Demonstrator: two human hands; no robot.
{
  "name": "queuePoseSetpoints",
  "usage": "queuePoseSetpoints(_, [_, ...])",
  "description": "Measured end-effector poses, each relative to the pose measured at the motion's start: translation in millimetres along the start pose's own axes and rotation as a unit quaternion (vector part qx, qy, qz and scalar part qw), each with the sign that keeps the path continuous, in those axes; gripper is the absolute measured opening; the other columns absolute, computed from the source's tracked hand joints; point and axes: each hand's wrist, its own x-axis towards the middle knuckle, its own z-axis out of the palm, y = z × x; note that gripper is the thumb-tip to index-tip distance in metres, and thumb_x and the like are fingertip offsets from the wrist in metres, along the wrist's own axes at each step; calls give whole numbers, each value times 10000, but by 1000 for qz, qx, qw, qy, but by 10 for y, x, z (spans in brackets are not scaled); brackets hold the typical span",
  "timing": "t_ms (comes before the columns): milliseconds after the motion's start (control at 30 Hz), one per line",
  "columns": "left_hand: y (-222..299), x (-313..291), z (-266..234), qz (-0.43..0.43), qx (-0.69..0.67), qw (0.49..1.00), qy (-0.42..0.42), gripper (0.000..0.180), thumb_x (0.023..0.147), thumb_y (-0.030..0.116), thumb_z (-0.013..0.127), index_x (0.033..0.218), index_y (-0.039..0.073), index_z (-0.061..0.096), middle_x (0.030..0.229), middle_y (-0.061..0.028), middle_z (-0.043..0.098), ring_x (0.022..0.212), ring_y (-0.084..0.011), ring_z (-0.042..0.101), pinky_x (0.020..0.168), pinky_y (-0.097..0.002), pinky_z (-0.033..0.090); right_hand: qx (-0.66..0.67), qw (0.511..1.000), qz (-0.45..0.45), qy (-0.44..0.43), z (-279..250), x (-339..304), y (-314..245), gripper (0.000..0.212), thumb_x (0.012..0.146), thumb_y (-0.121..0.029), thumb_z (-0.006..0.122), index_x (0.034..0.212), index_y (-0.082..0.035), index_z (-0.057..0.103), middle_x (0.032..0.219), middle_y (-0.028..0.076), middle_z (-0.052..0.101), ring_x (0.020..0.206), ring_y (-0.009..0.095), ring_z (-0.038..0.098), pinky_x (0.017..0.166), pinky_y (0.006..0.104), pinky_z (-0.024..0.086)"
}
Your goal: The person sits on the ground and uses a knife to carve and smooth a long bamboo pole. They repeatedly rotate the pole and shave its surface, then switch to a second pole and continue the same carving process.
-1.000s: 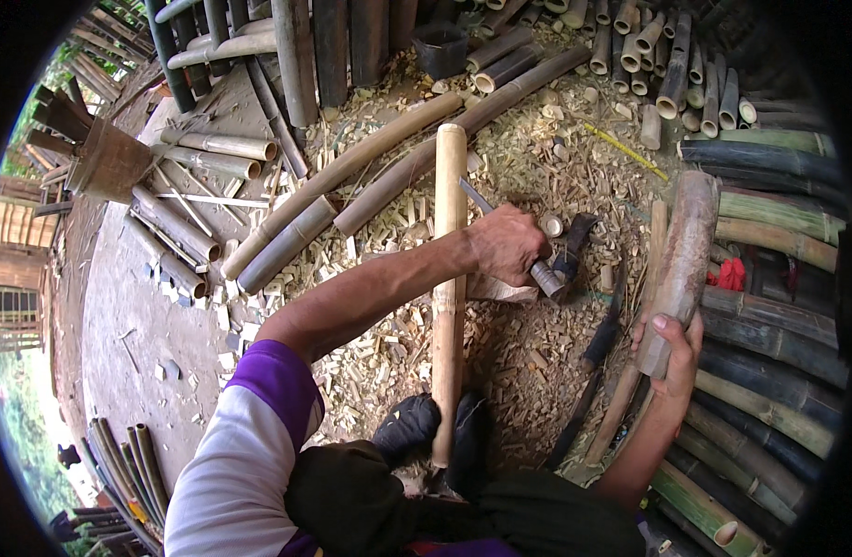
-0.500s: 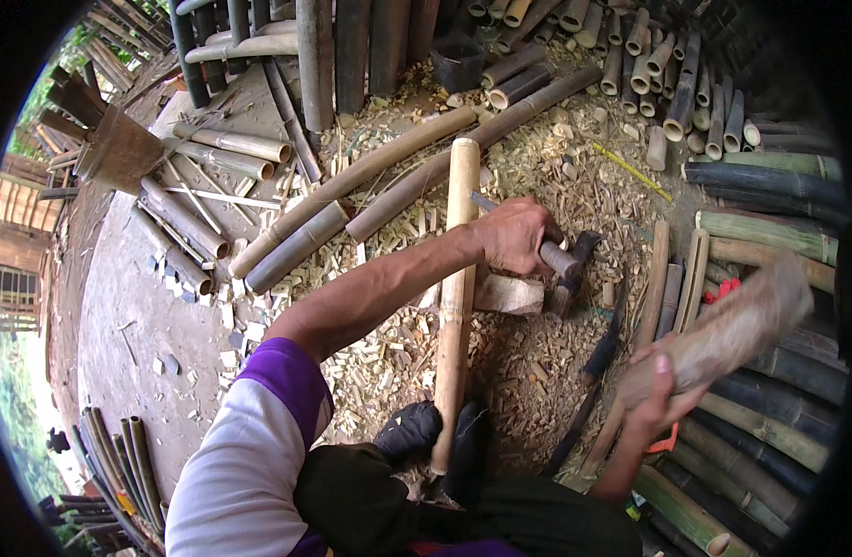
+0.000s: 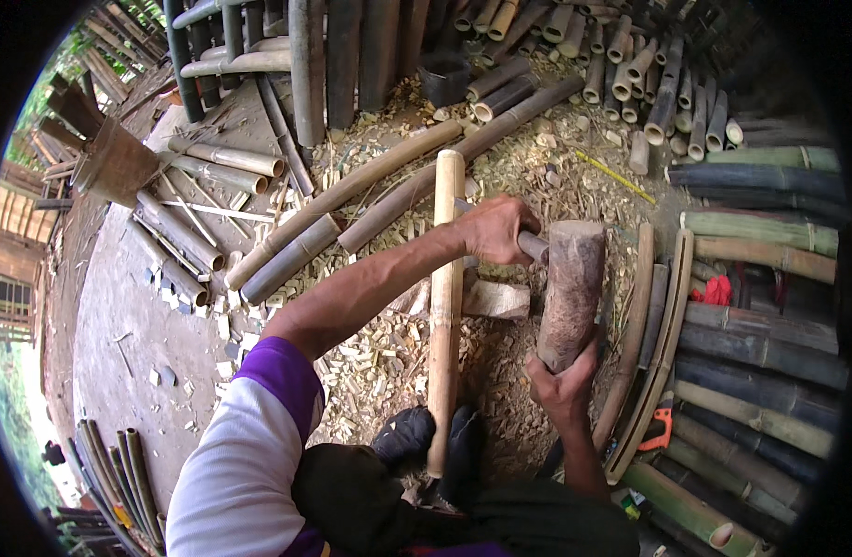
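Note:
A pale bamboo pole [image 3: 442,316] runs away from between my feet, with a wooden block [image 3: 498,300] beside its right side. My left hand [image 3: 500,230] is closed around a chisel [image 3: 533,247]. The chisel's wooden handle sticks out to the right of the fist, and its blade reaches left to the pole's upper part. My right hand [image 3: 567,381] grips the narrow lower end of a thick wooden mallet [image 3: 572,288]. The mallet's head stands close beside the handle's end; whether they touch I cannot tell.
Wood chips cover the ground around the pole. Longer bamboo lengths [image 3: 351,200] lie beyond it at the left. Stacked bamboo [image 3: 760,320] fills the right side, with an orange-handled saw [image 3: 661,427] at its edge. A yellow measuring tape [image 3: 616,176] lies farther off. My dark shoes [image 3: 405,434] flank the pole.
The mallet has swung left from the right side to beside the chisel handle, turning more upright. My left hand still holds the chisel at the pole. The whole view has shifted slightly.

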Motion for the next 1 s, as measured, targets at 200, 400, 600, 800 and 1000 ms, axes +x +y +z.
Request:
queuePoseSetpoints(200, [-286, 110, 5, 65, -128, 973, 180, 171, 800, 228, 744, 807, 57, 736, 739, -68, 714, 649, -180, 681, 609, -417, 561, 136, 980, -46, 136, -159, -285, -6, 992, 806, -194, 760, 1579, 71, 198, 1467, 257, 396, 1299, 316, 484, 1095, 456, 394])
queuePoseSetpoints(400, [-297, -126, -1111, 46, -624, 639, 448, 153, 915, 161, 680, 859, 29, 626, 589, 34, 484, 538, -101, 481, 517, -283, 422, 197, 972, 31, 121, -485, -216, 37, 873, 795, -188, 767, 1498, 66, 317, 1174, 182, 572, 971, 258, 623, 858, 390, 530])
queuePoseSetpoints(600, [-579, -860, -822, -62, -598, 607, 520, 381, 1007, 425, 703, 1008, 52, 624, 643, 57, 428, 546, -97, 377, 516, -257, 331, 241, 960, 102, 100, -302, -197, -3, 601, 861, -148, 701, 1365, 27, 425, 963, 168, 628, 693, 239, 650, 610, 374, 563])
queuePoseSetpoints(800, [-981, -1275, -404, -131, -698, 484, 511, 432, 1013, 484, 674, 1056, 60, 607, 644, 48, 379, 566, -99, 361, 512, -265, 321, 250, 955, 142, 71, -282, -211, 52, 456, 886, -165, 678, 1248, 33, 484, 946, 174, 625, 680, 242, 654, 560, 389, 575])
queuePoseSetpoints(1000, [-1026, -1266, -229, -155, -680, 500, 513, 408, 1012, 457, 686, 880, 85, 581, 651, 40, 408, 564, -102, 378, 502, -268, 335, 252, 949, 175, 73, -242, -211, 29, 452, 877, -194, 692, 1205, 46, 494, 936, 176, 622, 673, 250, 657, 560, 393, 583])
